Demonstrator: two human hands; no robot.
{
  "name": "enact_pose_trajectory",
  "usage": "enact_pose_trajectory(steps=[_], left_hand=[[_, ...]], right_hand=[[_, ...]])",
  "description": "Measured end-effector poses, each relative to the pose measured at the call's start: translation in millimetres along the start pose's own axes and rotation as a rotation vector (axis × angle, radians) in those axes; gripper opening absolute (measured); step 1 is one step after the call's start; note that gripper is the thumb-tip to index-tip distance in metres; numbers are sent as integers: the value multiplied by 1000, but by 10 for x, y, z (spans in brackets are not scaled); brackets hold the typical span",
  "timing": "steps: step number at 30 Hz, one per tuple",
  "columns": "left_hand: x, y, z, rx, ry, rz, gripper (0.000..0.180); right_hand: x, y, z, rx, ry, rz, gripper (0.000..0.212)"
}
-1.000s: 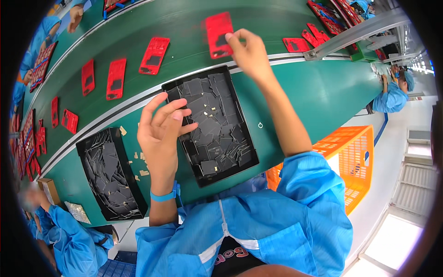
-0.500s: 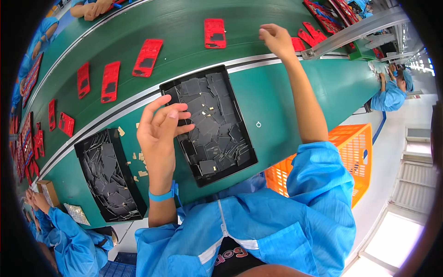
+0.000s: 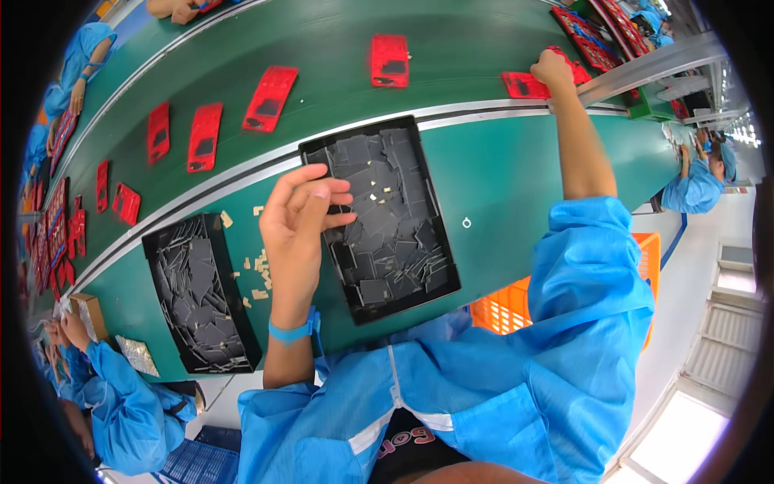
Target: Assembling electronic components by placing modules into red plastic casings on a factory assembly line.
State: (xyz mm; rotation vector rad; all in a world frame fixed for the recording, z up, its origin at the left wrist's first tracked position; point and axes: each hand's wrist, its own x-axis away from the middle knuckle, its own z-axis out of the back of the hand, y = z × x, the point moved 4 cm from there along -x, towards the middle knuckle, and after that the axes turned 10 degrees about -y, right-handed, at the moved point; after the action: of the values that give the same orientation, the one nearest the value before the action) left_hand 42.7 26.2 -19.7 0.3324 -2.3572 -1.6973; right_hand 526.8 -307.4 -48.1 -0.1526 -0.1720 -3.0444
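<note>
**Two hands, far apart**

The left hand (image 3: 300, 211) hovers with loosely curled fingers (image 3: 326, 194) over the black tray (image 3: 442, 266) of dark sheets; whether it pinches one is unclear. The right hand (image 3: 553, 71) reaches well beyond it, closed on a red frame (image 3: 520, 83), partly hidden beneath those fingers.

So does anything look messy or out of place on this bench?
Mildly. Small tan scraps lie scattered on the green bench between the two black trays, beside the left hand. The grey sheets inside are heaped unevenly. Nothing looks damaged.
</note>
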Motion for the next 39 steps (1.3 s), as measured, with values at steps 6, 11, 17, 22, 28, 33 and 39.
enact_pose_trajectory(steps=[6,11,17,22,28,33,39], left_hand=[[-18,50,-27,21,10,24,24],[-2,73,-64,-2,-23,-35,24],[59,189,-230,-616,-78,-465,75],[77,-13,-137,-150,-63,-275,61],[60,100,-43,374,-199,-94,44],[-10,17,80,431,-78,-87,66],[-14,105,120,354,25,-114,63]], right_hand=[[390,-229,436,154,381,112,31],[1352,-840,1186,-146,652,416,34],[3051,-2017,1079,-1190,-94,818,18],[3626,-2413,1058,-1442,-732,992,11],[3572,-2386,834,-832,-15,1300,12],[3479,-2334,679,-715,-12,1107,22],[3573,-2324,385,-393,-36,1187,31]])
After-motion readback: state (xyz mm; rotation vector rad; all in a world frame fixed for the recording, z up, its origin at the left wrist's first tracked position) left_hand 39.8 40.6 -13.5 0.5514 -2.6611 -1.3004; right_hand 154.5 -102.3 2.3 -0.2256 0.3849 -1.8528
